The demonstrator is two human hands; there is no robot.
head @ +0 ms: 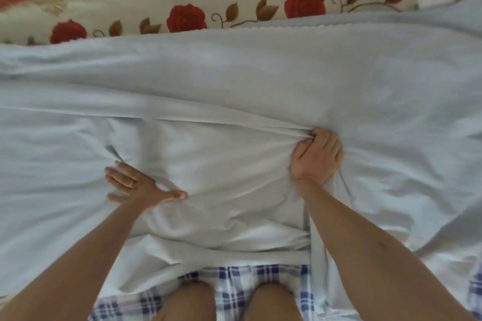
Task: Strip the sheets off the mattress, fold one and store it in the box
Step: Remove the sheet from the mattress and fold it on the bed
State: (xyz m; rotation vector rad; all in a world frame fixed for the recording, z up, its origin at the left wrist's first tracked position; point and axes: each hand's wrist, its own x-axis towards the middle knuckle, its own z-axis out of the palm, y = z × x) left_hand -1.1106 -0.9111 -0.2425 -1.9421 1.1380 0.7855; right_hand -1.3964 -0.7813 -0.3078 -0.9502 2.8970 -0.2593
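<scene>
Step in hand: the folding of one sheet, I judge; the pale blue-grey sheet [234, 73] lies loose and wrinkled across the bed, and it is being gathered, not tucked.
Where the sheet is: spread in front of the person, with its far edge on a rose-patterned cloth [182, 18] and its near edge on the checked shorts [234, 276].
Right hand: the right hand [317, 156] grips a bunch of the sheet; its fingers [310, 142] are curled and clamped on the cloth, and tight creases run from this grip to the left and down along the forearm.
Left hand: the left hand [135, 185] rests flat on the sheet, palm down, with fingers [117, 172] straight and a little apart and the thumb stretched to the right; it presses and holds nothing.
Arms: both reach forward and down, the right one further.
Next move, as a judgement: the gripped part needs to be drawn over to make a fold, while the flat hand keeps the lower layer in place.
Box: not in view.
</scene>
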